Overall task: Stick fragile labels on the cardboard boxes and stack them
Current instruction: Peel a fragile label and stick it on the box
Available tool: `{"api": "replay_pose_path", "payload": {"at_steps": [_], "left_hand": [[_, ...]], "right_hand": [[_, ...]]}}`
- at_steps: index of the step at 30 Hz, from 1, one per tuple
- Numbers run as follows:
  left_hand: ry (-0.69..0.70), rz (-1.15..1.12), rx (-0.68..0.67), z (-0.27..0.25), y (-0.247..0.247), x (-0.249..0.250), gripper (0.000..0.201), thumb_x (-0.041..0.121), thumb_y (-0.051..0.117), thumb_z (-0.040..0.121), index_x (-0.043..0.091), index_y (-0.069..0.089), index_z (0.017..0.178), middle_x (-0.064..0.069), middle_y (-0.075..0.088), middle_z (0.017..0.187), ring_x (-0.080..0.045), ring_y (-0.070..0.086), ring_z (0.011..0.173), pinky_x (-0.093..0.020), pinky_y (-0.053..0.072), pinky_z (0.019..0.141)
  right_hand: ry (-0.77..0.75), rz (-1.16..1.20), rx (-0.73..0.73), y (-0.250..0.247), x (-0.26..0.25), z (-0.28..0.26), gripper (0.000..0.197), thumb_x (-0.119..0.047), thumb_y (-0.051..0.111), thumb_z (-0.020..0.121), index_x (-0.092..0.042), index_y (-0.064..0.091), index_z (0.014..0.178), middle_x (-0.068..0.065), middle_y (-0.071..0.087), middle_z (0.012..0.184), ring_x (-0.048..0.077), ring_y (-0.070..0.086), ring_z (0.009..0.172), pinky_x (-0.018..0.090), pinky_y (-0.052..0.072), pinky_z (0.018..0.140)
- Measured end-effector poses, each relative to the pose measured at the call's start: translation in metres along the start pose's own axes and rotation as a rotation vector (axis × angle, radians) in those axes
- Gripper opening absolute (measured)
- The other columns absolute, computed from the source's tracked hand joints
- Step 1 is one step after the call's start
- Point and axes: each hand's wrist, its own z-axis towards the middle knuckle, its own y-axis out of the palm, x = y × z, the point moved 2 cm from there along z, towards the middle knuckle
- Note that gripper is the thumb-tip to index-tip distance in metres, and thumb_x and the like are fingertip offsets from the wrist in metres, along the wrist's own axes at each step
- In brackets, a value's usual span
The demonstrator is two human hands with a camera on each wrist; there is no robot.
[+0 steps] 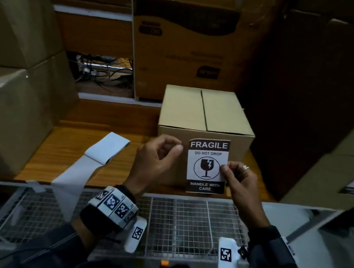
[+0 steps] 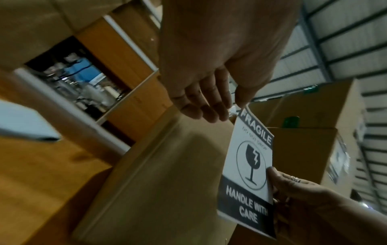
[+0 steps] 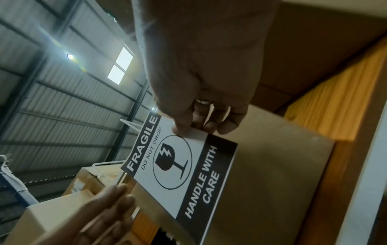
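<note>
Pinching the fragile label [image 1: 207, 166] at its right edge, the right hand [image 1: 239, 182] holds it upright before the front face of the cardboard box [image 1: 201, 117] on the tabletop [image 1: 65, 154], while the left hand [image 1: 156, 160], fingers loosely curled and holding nothing, hovers near the label's upper left corner.

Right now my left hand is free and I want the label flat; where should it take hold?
Pinch the label's free left edge, coming from the left. The right hand pinches the right edge, and the top-left corner curls off the box.
</note>
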Motion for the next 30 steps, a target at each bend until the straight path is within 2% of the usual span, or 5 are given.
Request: {"api": "replay_pose_path", "payload": {"at_steps": [3, 8, 12, 16, 30], "left_hand": [[0.209, 0.138, 0.004, 0.024, 0.016, 0.030, 0.012, 0.022, 0.067, 0.098, 0.015, 0.069, 0.108, 0.005, 0.070, 0.098, -0.004, 0.064, 0.089, -0.017, 0.052, 0.073], [0.434, 0.441, -0.167, 0.067, 0.052, 0.053, 0.028, 0.040, 0.060, 0.098, 0.021, 0.066, 0.117, 0.004, 0.069, 0.116, -0.012, 0.060, 0.107, -0.040, 0.050, 0.092], [0.394, 0.506, -0.328, 0.090, 0.076, 0.054, 0.038, 0.041, 0.064, 0.097, 0.020, 0.063, 0.128, 0.002, 0.065, 0.130, -0.014, 0.058, 0.120, -0.044, 0.049, 0.101], [0.376, 0.562, -0.396, 0.100, 0.090, 0.050, 0.041, 0.040, 0.068, 0.095, 0.018, 0.064, 0.130, 0.001, 0.068, 0.128, -0.015, 0.062, 0.114, -0.043, 0.052, 0.097], [0.285, 0.587, -0.306, 0.110, 0.104, 0.036, 0.024, 0.036, 0.076, 0.089, 0.025, 0.069, 0.108, 0.007, 0.071, 0.107, -0.014, 0.062, 0.100, -0.045, 0.052, 0.091]], "right_hand": [[-0.012, -0.006, 0.037, -0.026, 0.002, 0.009, 0.010, -0.013, 0.058, 0.102, -0.006, 0.065, 0.104, 0.008, 0.076, 0.100, 0.021, 0.075, 0.094, 0.028, 0.062, 0.071], [-0.020, -0.002, 0.063, -0.048, 0.010, 0.020, 0.011, -0.014, 0.056, 0.103, -0.006, 0.064, 0.105, 0.009, 0.074, 0.104, 0.021, 0.074, 0.096, 0.027, 0.061, 0.072], [0.011, 0.032, 0.037, -0.045, 0.015, 0.025, 0.011, -0.012, 0.056, 0.103, -0.004, 0.063, 0.105, 0.010, 0.074, 0.104, 0.021, 0.074, 0.097, 0.028, 0.062, 0.073], [0.046, 0.063, 0.045, -0.039, 0.022, 0.031, 0.016, -0.013, 0.057, 0.103, 0.001, 0.062, 0.108, 0.010, 0.075, 0.103, 0.022, 0.075, 0.097, 0.029, 0.063, 0.075], [0.090, 0.093, 0.057, -0.042, 0.032, 0.047, 0.020, -0.013, 0.056, 0.103, 0.003, 0.060, 0.114, 0.013, 0.074, 0.109, 0.022, 0.074, 0.099, 0.029, 0.062, 0.075]]}}
